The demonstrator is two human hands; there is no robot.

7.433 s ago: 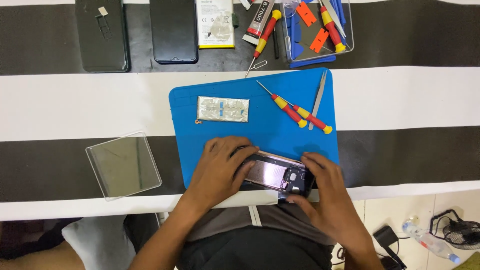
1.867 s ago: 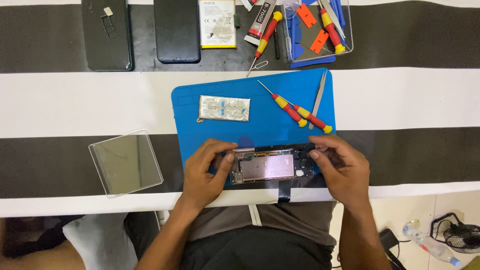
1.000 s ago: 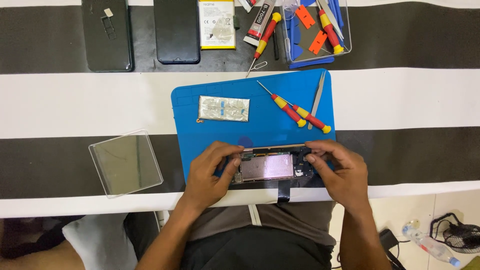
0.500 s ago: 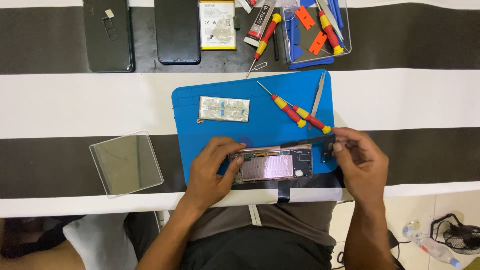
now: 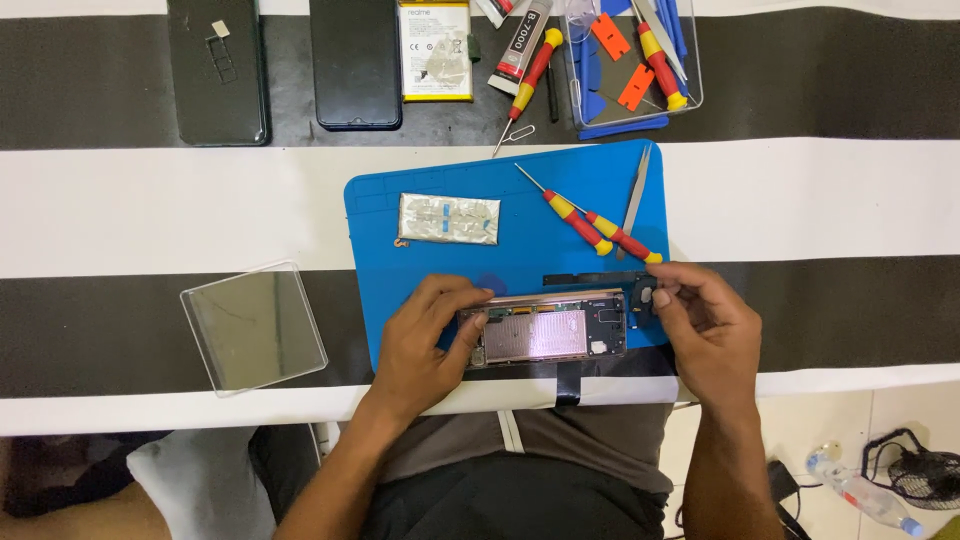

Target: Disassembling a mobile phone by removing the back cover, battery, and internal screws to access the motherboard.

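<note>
An opened phone body [image 5: 548, 332] with bare circuit parts lies at the near edge of a blue work mat [image 5: 520, 190]. My left hand [image 5: 428, 340] grips its left end. My right hand [image 5: 702, 322] pinches a small black part [image 5: 642, 292] just off the phone's right end. A thin black strip [image 5: 585, 279] lies on the mat right behind the phone. Two red-and-yellow screwdrivers [image 5: 590, 222] and grey tweezers [image 5: 634, 200] rest on the mat behind my right hand. A silver wrapped battery [image 5: 448, 219] lies at the mat's left.
A clear plastic lid [image 5: 254, 328] sits left of the mat. At the back are two dark phones [image 5: 218, 70] [image 5: 356, 62], a yellow-edged battery [image 5: 436, 50], a glue tube [image 5: 518, 38], another screwdriver [image 5: 530, 80] and a clear tool box [image 5: 630, 60]. A bottle [image 5: 860, 490] lies on the floor.
My right hand has come off the phone's right end and moved right, lifting away the small black part. My left hand stays on the phone.
</note>
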